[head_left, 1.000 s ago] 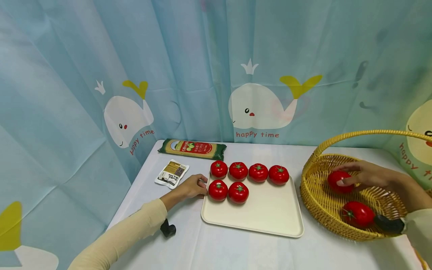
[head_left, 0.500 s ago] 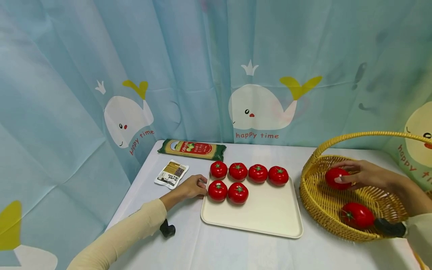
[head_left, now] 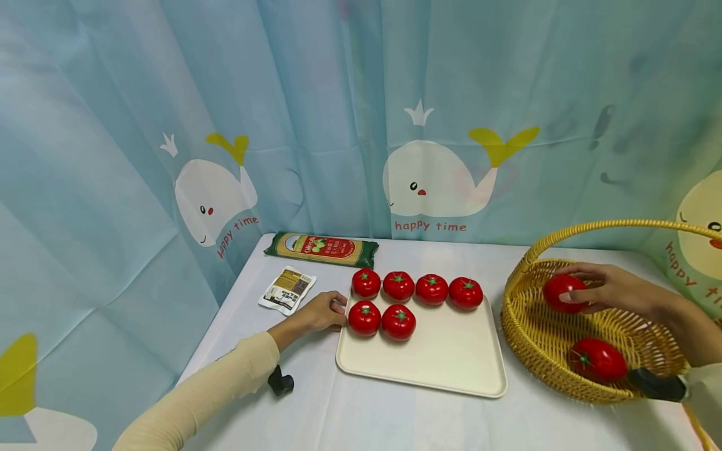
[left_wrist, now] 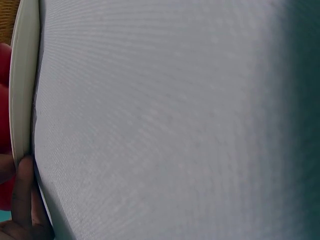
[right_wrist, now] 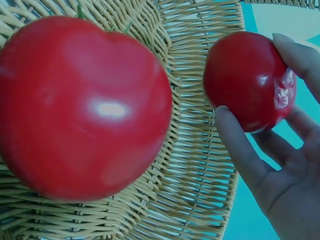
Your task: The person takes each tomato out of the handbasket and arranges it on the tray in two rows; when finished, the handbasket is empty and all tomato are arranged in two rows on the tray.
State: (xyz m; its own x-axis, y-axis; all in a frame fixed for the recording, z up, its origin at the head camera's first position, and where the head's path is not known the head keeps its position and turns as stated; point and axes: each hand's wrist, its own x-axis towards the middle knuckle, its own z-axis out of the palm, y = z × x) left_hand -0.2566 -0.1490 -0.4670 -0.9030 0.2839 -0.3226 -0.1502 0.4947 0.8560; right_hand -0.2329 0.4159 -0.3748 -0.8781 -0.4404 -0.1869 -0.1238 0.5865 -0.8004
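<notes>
**Tomato held over the basket**

Your left hand [head_left: 317,312] rests on the table at the left edge of the cream tray [head_left: 445,363], fingers loosely curled and touching its rim, holding nothing. On the tray stand six tomatoes [head_left: 398,321], four in the back row and two in front. At the right, your right hand [head_left: 612,289] grips one tomato [head_left: 563,292] with curled fingers, just above the wicker basket [head_left: 536,338]. Another tomato [head_left: 598,360] lies inside the basket.
</notes>
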